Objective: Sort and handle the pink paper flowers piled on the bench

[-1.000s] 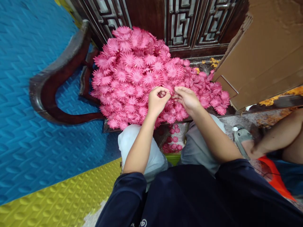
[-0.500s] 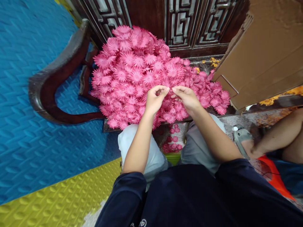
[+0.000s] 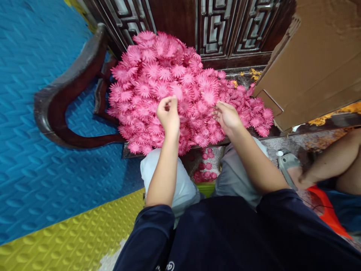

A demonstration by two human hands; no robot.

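A big heap of pink artificial flower heads [image 3: 143,90] lies in front of me on a dark wooden seat. Over its middle, my left hand [image 3: 169,114] is closed in a pinch, with a pale pink, slightly blurred flower head [image 3: 177,90] at the fingertips. My right hand [image 3: 228,116] pinches at the edge of another pink flower head [image 3: 210,97], its other fingers loosely curled. The hands are apart, with part of the heap showing between them. Exactly how the fingertips grip the petals is too small to make out.
A curved dark armrest [image 3: 56,109] stands at the left, a carved wooden back [image 3: 217,30] behind the heap. A cardboard box [image 3: 318,60] is at the right, with orange bits [image 3: 321,121] near it. Another person's leg [image 3: 332,162] shows at the right edge.
My hands were nearly touching at the fingertips and have drawn apart. The left moved left and turned upward; the right shifted slightly right. Flower heads now show at both hands' fingertips.
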